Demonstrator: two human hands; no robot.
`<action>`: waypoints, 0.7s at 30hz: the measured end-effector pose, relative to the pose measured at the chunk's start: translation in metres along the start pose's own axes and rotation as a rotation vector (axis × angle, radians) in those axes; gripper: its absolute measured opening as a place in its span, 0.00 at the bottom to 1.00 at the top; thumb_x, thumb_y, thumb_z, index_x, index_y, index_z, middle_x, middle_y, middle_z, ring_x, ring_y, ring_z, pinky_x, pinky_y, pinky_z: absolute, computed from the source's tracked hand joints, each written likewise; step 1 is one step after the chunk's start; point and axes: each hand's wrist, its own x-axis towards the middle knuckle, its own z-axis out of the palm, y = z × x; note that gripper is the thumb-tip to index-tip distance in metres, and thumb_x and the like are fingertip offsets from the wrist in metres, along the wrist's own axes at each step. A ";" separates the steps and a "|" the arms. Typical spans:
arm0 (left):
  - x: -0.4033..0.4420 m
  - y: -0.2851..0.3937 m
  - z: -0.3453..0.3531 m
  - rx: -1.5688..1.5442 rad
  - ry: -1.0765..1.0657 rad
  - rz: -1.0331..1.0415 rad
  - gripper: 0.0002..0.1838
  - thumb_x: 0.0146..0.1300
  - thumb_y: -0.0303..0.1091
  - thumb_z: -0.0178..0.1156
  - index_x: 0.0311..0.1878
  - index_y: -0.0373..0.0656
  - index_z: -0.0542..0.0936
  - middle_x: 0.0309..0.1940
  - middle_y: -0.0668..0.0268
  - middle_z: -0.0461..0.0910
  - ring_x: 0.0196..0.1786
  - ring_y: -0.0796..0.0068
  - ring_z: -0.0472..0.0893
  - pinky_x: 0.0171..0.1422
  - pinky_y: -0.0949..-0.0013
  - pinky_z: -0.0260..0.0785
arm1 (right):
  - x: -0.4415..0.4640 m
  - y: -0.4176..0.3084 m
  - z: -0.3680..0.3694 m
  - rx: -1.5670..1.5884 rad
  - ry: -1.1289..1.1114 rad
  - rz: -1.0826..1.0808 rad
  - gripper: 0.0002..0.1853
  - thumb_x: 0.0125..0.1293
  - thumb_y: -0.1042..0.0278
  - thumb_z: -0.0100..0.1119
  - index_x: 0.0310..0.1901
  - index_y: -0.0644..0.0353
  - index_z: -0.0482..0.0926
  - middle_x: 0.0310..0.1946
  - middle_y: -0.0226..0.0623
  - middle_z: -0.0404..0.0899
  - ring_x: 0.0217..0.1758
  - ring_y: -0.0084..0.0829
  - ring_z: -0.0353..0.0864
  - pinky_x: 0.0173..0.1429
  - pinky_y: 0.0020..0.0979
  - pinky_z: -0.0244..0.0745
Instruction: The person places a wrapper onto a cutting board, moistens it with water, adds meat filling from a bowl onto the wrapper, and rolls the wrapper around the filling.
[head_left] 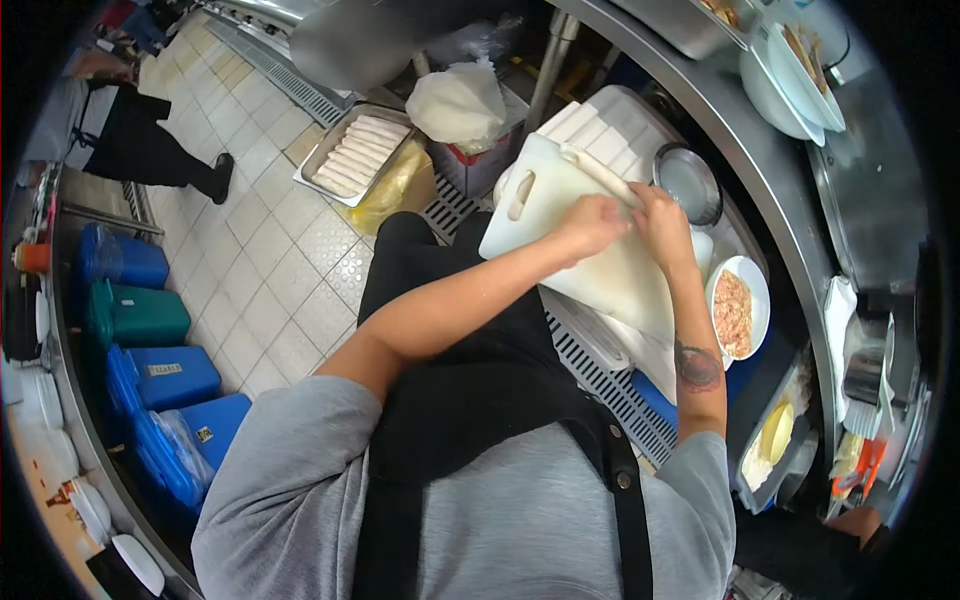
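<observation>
On a white cutting board lies a pale uncooked roll, slanting toward my hands. My right hand has its fingers closed at the roll's near end. Just beside it, my left hand is above the board with its fingers curled; whatever they pinch is hidden and slightly blurred. Behind the board, several white rolls lie side by side in a tray. A round metal bowl with cloudy liquid stands by my right hand. Nearer me is a white bowl of pinkish minced filling.
At left, a metal tray of pale rolls rests on a box with yellow plastic. A steel counter edges the right side, bearing white bowls. Blue bins line the left; another person's leg is on the tiled floor.
</observation>
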 end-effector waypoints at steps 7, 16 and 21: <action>0.024 -0.004 0.002 -0.879 0.058 -0.345 0.08 0.64 0.29 0.64 0.43 0.34 0.80 0.39 0.59 0.79 0.44 0.66 0.80 0.54 0.64 0.75 | -0.022 -0.060 -0.030 0.307 -0.197 0.347 0.20 0.54 0.70 0.68 0.50 0.64 0.82 0.34 0.50 0.85 0.34 0.43 0.86 0.44 0.37 0.79; -0.005 0.083 -0.006 -0.347 0.111 0.153 0.06 0.63 0.32 0.65 0.34 0.41 0.80 0.20 0.72 0.75 0.22 0.76 0.74 0.27 0.69 0.68 | -0.015 -0.097 -0.087 0.621 0.320 0.186 0.14 0.60 0.71 0.70 0.48 0.62 0.83 0.33 0.28 0.80 0.33 0.20 0.76 0.41 0.23 0.73; -0.046 0.108 -0.013 0.136 0.066 0.581 0.13 0.54 0.27 0.64 0.43 0.32 0.83 0.33 0.46 0.85 0.40 0.51 0.88 0.43 0.61 0.78 | 0.023 -0.128 -0.140 0.384 0.118 -0.148 0.09 0.60 0.72 0.70 0.40 0.64 0.83 0.28 0.26 0.76 0.29 0.19 0.71 0.37 0.20 0.68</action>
